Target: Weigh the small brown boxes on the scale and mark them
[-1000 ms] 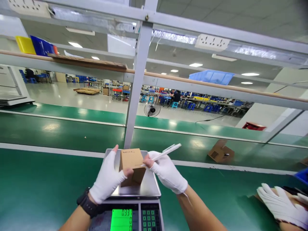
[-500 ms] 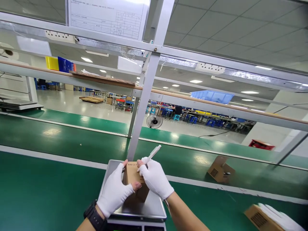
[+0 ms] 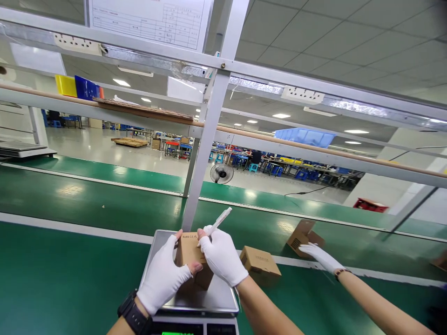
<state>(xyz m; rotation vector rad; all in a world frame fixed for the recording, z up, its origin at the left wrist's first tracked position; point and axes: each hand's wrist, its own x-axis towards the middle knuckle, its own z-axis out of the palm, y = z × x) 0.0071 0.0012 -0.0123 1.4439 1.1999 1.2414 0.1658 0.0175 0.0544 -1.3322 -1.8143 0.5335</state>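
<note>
A small brown cardboard box (image 3: 190, 249) stands on the metal pan of a weighing scale (image 3: 223, 300). My left hand (image 3: 164, 274), in a white fingertip-less glove with a black watch at the wrist, grips the box from its left side, thumb on the near face. In my right hand (image 3: 221, 256), gloved the same way, is a white pen (image 3: 220, 219), its upper end pointing up and right. The hand rests over the right part of the box's top, and the pen's tip is hidden by the fingers. Printed marks show along the far edge of the top.
Right of the scale sits a closed cardboard box (image 3: 261, 263). Farther right, a co-worker's gloved hand (image 3: 319, 256) touches an open box (image 3: 303, 237) on the green conveyor belt (image 3: 139, 215). A metal upright (image 3: 204, 153) rises behind the scale.
The co-worker's hand has set a closed box down beside the scale and moved to the open box. That open box has shifted slightly left. My hands keep their hold.
</note>
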